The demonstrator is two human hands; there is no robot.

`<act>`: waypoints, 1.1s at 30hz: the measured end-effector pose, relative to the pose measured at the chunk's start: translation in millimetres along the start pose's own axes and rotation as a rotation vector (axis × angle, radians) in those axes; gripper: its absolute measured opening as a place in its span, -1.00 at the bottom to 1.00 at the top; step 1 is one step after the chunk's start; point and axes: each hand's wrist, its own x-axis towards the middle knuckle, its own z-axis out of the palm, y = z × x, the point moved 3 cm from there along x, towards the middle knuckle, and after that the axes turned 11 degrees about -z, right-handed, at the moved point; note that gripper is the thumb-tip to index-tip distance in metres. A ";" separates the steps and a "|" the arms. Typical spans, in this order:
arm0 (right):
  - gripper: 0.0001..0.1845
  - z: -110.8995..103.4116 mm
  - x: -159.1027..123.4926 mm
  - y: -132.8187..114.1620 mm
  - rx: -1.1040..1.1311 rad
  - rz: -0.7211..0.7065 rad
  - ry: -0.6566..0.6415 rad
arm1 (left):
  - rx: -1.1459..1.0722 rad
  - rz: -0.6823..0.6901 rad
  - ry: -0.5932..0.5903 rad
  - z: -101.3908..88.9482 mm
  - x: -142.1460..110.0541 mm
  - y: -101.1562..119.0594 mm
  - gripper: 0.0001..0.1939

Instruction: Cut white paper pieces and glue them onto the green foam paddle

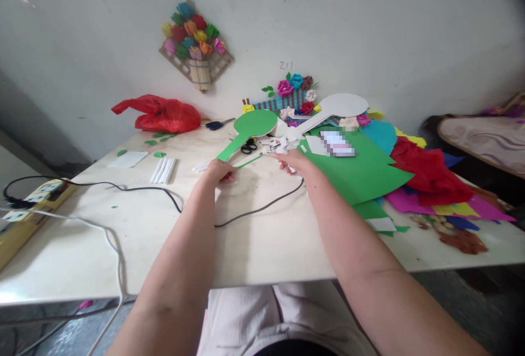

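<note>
My left hand (222, 171) is closed, its fingertips pinching one end of a thin green paper strip (249, 162) that slants up to the right. Just beyond it lies a green paddle-shaped cutout (255, 122), its handle reaching close to my knuckles. My right hand (293, 161) is curled around what looks like a white glue gun (292, 169), mostly hidden by the fingers. A black cord (262, 206) runs up to that hand. Between and behind the hands are black-handled scissors (248, 147) and white paper scraps.
Green sheets (369, 173), a phone (338, 144) and red cloth-like material (430, 173) lie on the right. A white paddle-shaped cutout (343, 105) rests behind. White sticks (164, 170), a red plastic bag (164, 115) and a power strip (35, 203) are on the left.
</note>
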 end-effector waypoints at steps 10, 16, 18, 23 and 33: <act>-0.58 3.9 -2.0 -2.2 -0.046 -0.007 -0.029 | 0.006 -0.003 -0.009 0.2 0.4 -0.5 -0.80; -0.55 4.7 2.1 0.7 -0.042 -0.003 -0.003 | 0.015 -0.014 0.006 -0.4 -0.7 -0.3 -0.82; -0.55 4.1 1.9 0.0 -0.051 0.023 0.016 | 0.010 -0.011 0.006 -0.6 -1.1 -0.1 -0.83; -0.57 0.7 -2.0 -5.9 -0.036 0.066 0.074 | -0.009 -0.014 -0.014 -0.4 -0.4 -0.3 -0.83; -0.53 0.0 -0.5 -3.4 -0.016 0.009 0.017 | 0.021 -0.032 -0.003 -0.1 -1.3 -0.1 -0.82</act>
